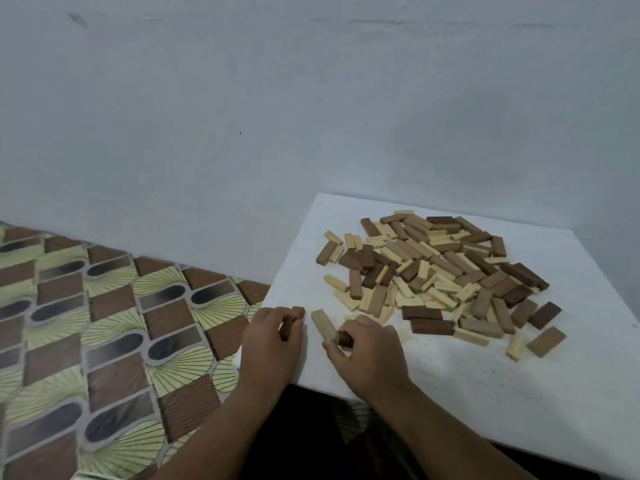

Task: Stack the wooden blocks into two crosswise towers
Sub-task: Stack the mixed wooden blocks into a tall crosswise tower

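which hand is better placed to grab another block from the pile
Right. The right hand lies close beside the pile, with loose blocks just past its fingers. The left hand sits at the table's left edge, farther away. Both already grip dark blocks.

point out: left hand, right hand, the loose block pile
left hand [273,341], head view, on the back of the hand.
right hand [372,348], head view, on the back of the hand.
block pile [436,268], head view, on blocks mid-heap.
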{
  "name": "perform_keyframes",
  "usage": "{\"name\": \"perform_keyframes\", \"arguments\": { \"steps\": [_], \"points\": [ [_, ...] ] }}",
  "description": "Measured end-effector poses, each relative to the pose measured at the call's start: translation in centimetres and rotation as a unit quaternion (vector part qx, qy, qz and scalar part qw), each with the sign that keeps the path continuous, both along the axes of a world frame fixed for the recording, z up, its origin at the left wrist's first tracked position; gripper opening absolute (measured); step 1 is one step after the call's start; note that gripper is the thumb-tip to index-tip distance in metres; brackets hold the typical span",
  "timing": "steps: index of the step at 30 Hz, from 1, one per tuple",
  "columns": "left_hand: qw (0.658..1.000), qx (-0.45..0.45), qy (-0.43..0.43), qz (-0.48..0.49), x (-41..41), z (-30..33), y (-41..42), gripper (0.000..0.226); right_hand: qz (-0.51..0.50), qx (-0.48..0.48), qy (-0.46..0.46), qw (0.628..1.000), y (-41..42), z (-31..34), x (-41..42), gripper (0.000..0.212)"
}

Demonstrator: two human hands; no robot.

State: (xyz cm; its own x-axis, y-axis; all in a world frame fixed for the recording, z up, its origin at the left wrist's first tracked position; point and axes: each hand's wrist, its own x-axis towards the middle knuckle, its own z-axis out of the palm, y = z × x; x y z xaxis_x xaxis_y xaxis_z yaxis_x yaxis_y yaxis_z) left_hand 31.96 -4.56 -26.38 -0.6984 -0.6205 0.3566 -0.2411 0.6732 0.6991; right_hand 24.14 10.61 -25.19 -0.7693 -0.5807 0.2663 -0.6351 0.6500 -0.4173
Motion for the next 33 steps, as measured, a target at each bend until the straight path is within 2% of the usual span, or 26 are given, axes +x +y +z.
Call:
{"name": "perform_keyframes", "arguments": {
  "steps": [7, 11, 15, 22, 28, 33],
  "points": [
    [0.999, -0.022, -0.026, -0.030, 0.6, -0.7, -1.9, 0.009, 0.018, -0.006, -0.040, 0.999, -2.3, -0.1, 0.0, 0.035],
    [0.997, -0.005, -0.021, -0.080, 1.1, -0.9, -2.0, 0.026, 0.010, -0.038, -0.082, 0.996, -2.5, 0.4, -0.2, 0.030],
    [0.992, -0.025, -0.042, -0.116, 1.4, -1.8, -2.1, 0.038, -0.008, -0.073, -0.092, 0.993, -2.7, -0.1, -0.7, 0.034],
    [0.990, -0.061, -0.060, -0.114, 1.5, -1.6, -1.7, 0.039, 0.021, -0.127, -0.010, 0.992, -2.1, -2.5, -1.3, 0.014],
    [0.988, -0.098, -0.083, -0.088, 1.0, -1.8, -1.4, 0.049, 0.083, -0.085, -0.006, 0.993, -1.0, -2.5, -1.9, 0.033],
    [0.990, -0.096, -0.077, -0.070, 0.9, -1.9, -1.3, 0.044, 0.111, -0.084, -0.011, 0.990, -0.7, -3.3, -2.1, 0.035]
  ]
}}
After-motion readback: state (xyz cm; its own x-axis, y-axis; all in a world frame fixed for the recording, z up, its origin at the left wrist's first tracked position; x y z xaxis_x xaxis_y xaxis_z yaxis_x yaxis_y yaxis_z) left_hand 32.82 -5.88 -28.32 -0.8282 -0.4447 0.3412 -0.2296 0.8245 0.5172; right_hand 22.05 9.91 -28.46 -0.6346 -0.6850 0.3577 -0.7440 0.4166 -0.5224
